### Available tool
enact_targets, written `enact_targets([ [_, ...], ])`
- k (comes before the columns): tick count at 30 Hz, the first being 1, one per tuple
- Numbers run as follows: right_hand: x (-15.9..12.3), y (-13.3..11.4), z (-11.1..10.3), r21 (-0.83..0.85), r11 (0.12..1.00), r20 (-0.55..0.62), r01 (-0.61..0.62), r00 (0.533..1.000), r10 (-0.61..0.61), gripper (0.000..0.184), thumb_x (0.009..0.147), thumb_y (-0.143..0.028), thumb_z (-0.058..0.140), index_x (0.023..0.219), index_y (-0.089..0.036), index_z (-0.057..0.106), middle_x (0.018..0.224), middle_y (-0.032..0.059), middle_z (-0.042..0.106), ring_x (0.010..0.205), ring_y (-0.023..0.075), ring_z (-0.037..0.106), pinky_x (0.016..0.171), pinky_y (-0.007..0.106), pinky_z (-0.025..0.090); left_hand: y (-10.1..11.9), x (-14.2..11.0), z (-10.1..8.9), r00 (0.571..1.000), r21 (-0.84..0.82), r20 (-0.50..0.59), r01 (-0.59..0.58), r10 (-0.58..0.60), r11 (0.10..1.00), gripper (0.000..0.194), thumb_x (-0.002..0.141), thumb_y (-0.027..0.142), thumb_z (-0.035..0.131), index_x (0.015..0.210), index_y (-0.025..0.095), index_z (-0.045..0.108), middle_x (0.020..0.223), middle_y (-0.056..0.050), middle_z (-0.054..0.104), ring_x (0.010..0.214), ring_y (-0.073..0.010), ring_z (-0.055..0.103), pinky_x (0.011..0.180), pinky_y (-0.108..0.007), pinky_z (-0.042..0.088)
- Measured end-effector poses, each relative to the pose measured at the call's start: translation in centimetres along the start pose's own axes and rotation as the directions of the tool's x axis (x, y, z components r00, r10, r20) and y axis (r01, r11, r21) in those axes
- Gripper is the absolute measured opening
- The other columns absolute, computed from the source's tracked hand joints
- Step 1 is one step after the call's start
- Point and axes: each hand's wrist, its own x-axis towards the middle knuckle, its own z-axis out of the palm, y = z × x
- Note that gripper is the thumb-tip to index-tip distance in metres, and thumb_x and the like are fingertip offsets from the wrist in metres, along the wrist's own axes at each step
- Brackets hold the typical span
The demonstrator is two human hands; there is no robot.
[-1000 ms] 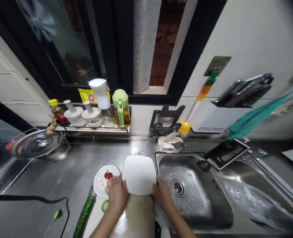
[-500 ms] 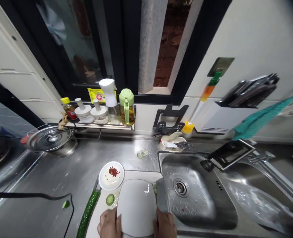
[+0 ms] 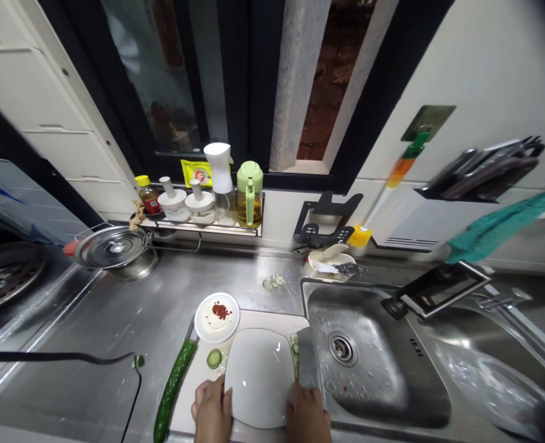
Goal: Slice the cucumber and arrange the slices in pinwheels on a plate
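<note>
A white, square plate with rounded corners (image 3: 259,378) lies between my hands over the pale cutting board (image 3: 186,403). Its top carries nothing. My left hand (image 3: 213,403) grips the left edge, thumb on the rim; my right hand (image 3: 306,411) grips the right edge. Beside the right hand is a broad grey knife blade (image 3: 308,354), its handle hidden. Cucumber slices (image 3: 295,347) peep out between plate and blade. A cut cucumber end (image 3: 214,359) rests on the board to the left, near a long cucumber (image 3: 175,387) and a small plate with chopped red pieces (image 3: 217,317).
The steel sink (image 3: 369,351) adjoins the board on the right, with a plastic bag (image 3: 489,381) beyond. Thin slices (image 3: 273,282) lie behind the board. Seasoning jars and bottles line a rack (image 3: 207,227); a lidded pot (image 3: 119,252) stands left. A black cable (image 3: 60,357) crosses the counter.
The whole view has shifted, so everything sits slightly further right. Both hands still hold the white plate, and a little more of the cucumber slices shows at its right edge.
</note>
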Motion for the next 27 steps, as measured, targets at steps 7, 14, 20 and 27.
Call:
enact_targets([
  [7,-1.0,-0.8,-2.7,0.012,0.996,0.000,0.092,0.996,-0.092,0.030,0.086,-0.018,0.043,0.107,-0.020,0.064,0.107,0.0139,0.066,0.109,0.0312,0.054,0.079,0.044,0.045,-1.6,1.9,-1.7,0.997,-0.095,-0.046,-0.068,0.063,0.993,0.043,0.086,0.038,0.042,0.115,0.012,0.062,0.107,-0.015,0.068,0.105,-0.0272,0.060,0.092,-0.039,0.045],
  [14,-0.9,-0.6,-1.4,-0.007,0.987,-0.032,0.158,0.987,-0.158,0.026,0.085,-0.017,0.047,0.101,-0.022,0.066,0.103,0.0116,0.067,0.109,0.0296,0.054,0.080,0.041,0.043,-1.3,5.2,-3.1,0.982,-0.019,-0.188,-0.028,0.024,0.999,0.043,0.085,0.027,0.039,0.118,0.008,0.060,0.113,-0.018,0.064,0.101,-0.0259,0.064,0.090,-0.035,0.048],
  [20,-0.7,-0.2,-0.7,0.005,0.985,0.008,0.171,0.985,-0.171,0.026,0.085,-0.017,0.047,0.101,-0.021,0.067,0.104,0.0120,0.067,0.109,0.0306,0.054,0.081,0.043,0.043,-1.2,5.5,-3.3,0.987,-0.085,-0.150,-0.065,0.052,0.994,0.035,0.084,0.026,0.038,0.101,0.013,0.066,0.099,-0.013,0.069,0.092,-0.0250,0.065,0.085,-0.034,0.048],
  [27,-0.7,-0.3,-1.1,0.058,0.980,-0.011,0.193,0.981,-0.192,0.026,0.084,-0.016,0.048,0.101,-0.021,0.067,0.105,0.0121,0.067,0.110,0.0307,0.052,0.080,0.041,0.044,-1.2,5.3,-4.0,0.984,-0.175,-0.172,-0.085,0.055,0.981,0.029,0.082,0.034,0.042,0.083,0.019,0.067,0.090,-0.010,0.069,0.085,-0.0241,0.065,0.081,-0.034,0.048],
])
